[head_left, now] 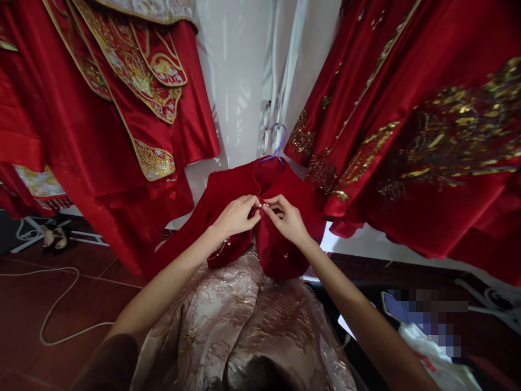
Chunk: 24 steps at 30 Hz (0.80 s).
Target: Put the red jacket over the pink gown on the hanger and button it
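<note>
A dark red velvet jacket (232,187) hangs on a purple hanger (278,142) in front of a white wall. My left hand (236,215) and my right hand (287,217) meet at the jacket's front opening. Both pinch the fabric edges where small pearl-like buttons (261,206) show between the fingertips. Under the jacket falls a pale pink brocade skirt (240,320), which runs down toward me between my forearms.
Red satin robes with gold embroidery hang at the left (122,98) and the right (411,136), close on both sides. A white cable (61,298) loops over the dark red floor at the left, near a pair of shoes (55,237). White bags (435,353) lie at the lower right.
</note>
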{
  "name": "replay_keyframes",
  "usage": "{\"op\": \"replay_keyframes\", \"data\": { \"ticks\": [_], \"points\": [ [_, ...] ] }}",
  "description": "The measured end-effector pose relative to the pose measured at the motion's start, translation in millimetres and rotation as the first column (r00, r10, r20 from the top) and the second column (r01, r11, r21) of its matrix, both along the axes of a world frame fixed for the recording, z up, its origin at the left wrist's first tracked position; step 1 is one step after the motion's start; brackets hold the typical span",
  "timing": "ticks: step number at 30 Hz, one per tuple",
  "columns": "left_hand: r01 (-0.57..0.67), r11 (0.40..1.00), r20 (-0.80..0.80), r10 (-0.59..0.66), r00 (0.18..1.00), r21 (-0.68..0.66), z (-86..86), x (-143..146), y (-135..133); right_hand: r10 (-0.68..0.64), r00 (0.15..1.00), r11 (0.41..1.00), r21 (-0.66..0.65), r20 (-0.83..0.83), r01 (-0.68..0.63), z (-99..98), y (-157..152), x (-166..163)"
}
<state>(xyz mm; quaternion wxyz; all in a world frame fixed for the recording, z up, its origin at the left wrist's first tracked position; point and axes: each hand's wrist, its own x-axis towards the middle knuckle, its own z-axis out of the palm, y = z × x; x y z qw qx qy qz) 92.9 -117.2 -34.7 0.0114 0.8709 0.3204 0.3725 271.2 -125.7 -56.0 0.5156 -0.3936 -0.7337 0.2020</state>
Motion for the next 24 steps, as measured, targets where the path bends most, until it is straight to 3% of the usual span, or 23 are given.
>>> {"op": "replay_keyframes", "data": {
  "ticks": [6, 15, 19, 24],
  "points": [
    [-0.026, 0.999, -0.123, 0.031, 0.992, 0.04, 8.8, 1.3, 2.2, -0.025, 1.0, 1.0, 0.015, -0.008, 0.025, -1.2, 0.0, 1.5],
    [-0.012, 0.997, -0.183, 0.025, 0.983, 0.072, 8.9, 2.0, 3.1, -0.021, 1.0, 1.0, 0.006, 0.0, 0.021, 0.9, -2.1, 3.1],
    [0.032, 0.995, -0.246, -0.009, 0.969, 0.091, 11.3, 1.8, 4.8, -0.008, 1.0, 1.0, 0.019, 0.023, 0.007, 2.8, -2.6, 1.7],
    [0.087, 0.994, -0.204, -0.072, 0.976, 0.064, 9.6, 1.0, 7.5, -0.02, 0.999, 0.999, 0.03, 0.039, 0.019, 1.6, -1.3, -0.4]
  ]
}}
